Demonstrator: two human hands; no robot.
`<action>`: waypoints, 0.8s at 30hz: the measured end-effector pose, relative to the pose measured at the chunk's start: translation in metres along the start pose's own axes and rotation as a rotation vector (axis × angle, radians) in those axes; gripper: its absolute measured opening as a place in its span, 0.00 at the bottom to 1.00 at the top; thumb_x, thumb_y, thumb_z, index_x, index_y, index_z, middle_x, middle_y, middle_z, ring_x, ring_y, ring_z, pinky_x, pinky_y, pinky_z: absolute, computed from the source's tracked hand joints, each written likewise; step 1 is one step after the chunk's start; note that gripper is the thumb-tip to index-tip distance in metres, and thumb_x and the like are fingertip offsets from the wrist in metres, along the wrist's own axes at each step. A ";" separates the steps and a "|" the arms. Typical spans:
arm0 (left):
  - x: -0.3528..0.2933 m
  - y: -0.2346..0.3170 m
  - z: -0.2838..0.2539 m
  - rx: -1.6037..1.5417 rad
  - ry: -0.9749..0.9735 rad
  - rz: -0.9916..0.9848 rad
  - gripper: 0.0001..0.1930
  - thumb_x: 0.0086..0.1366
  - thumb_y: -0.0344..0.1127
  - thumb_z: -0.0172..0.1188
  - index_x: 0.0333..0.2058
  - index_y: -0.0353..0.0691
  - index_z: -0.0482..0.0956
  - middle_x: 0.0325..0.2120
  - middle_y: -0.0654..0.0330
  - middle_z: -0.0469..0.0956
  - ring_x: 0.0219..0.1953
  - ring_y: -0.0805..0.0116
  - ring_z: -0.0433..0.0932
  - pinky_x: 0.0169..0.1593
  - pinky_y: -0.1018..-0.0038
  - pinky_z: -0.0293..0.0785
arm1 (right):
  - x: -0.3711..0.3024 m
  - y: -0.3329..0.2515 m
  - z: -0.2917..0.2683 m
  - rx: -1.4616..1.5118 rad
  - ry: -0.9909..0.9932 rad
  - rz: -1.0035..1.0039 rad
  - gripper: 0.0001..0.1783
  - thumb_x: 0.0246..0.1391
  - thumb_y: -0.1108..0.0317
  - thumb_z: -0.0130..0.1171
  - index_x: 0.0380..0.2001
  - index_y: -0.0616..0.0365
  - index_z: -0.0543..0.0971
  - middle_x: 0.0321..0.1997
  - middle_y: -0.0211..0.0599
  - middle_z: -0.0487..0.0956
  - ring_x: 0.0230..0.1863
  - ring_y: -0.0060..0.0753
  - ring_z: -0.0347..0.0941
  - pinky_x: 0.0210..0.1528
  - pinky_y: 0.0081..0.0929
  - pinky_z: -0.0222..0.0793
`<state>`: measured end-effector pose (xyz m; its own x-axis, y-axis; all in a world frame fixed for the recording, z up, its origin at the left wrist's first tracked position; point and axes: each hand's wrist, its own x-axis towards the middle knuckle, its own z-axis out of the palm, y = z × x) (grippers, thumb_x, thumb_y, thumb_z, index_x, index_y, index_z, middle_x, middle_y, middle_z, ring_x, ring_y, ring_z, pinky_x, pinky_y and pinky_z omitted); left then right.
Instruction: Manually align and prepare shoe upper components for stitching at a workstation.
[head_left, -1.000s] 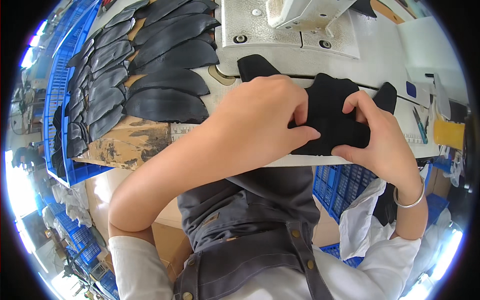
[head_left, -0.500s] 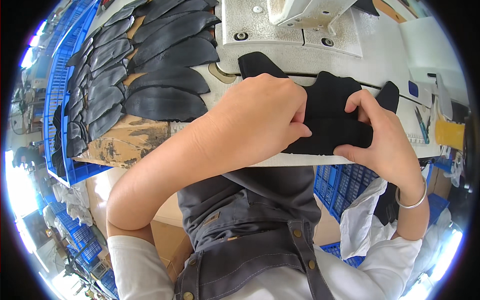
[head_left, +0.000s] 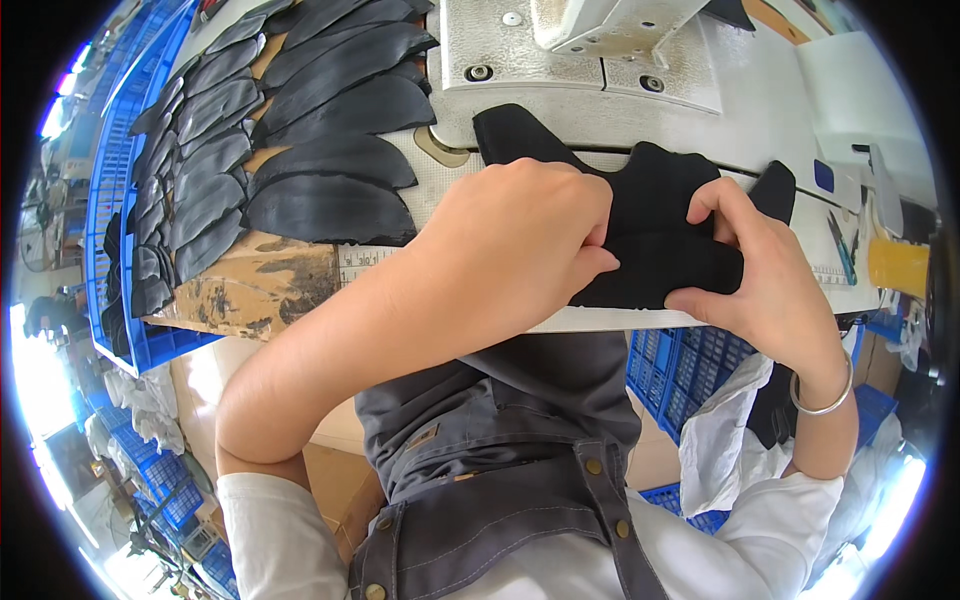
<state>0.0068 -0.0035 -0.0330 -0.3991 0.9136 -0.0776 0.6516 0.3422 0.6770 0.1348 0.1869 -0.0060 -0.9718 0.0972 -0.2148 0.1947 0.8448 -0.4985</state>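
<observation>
Black fabric (head_left: 655, 258) lies on the table (head_left: 600, 321), left hand (head_left: 540, 232) curled over it, grip unclear, right hand (head_left: 768, 272) spread open! Blue crate (head_left: 172, 346) holds dark pieces (head_left: 114, 285); left hand's thumb has drawn in since a second ago.

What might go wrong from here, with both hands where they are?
The black fabric piece lies near the white tabletop's front edge, so a tug might drag it over. The left forearm runs close beside the dark curved pieces; a sideways move could disturb their rows.

Bright light on pale worktable (head_left: 775, 115), white glare at left and lower right, bent fisheye edges
</observation>
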 end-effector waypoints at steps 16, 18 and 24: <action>-0.035 0.027 0.102 0.723 0.331 0.183 0.34 0.60 0.55 0.52 0.58 0.37 0.68 0.61 0.53 0.65 0.64 0.56 0.62 0.66 0.57 0.51 | -0.001 0.025 -0.014 0.224 -0.067 0.006 0.24 0.39 0.71 0.70 0.39 0.56 0.69 0.20 0.32 0.65 0.22 0.24 0.65 0.25 0.22 0.57; -0.035 0.025 0.103 0.759 0.351 0.191 0.32 0.62 0.55 0.51 0.58 0.40 0.69 0.61 0.54 0.65 0.64 0.56 0.62 0.66 0.57 0.52 | -0.007 0.035 -0.018 0.237 -0.046 0.033 0.17 0.45 0.71 0.68 0.36 0.59 0.71 0.18 0.27 0.68 0.19 0.14 0.63 0.22 0.17 0.55; -0.037 0.030 0.109 0.709 0.346 0.157 0.41 0.47 0.55 0.64 0.63 0.60 0.64 0.64 0.53 0.61 0.65 0.56 0.61 0.64 0.57 0.55 | -0.018 0.049 -0.021 0.320 -0.057 0.126 0.12 0.48 0.68 0.67 0.24 0.61 0.73 0.16 0.26 0.72 0.17 0.14 0.64 0.20 0.15 0.58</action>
<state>0.1112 -0.0030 -0.0893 -0.3705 0.8825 0.2895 0.9248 0.3795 0.0267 0.1595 0.2372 -0.0091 -0.9304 0.1529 -0.3330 0.3528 0.6196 -0.7012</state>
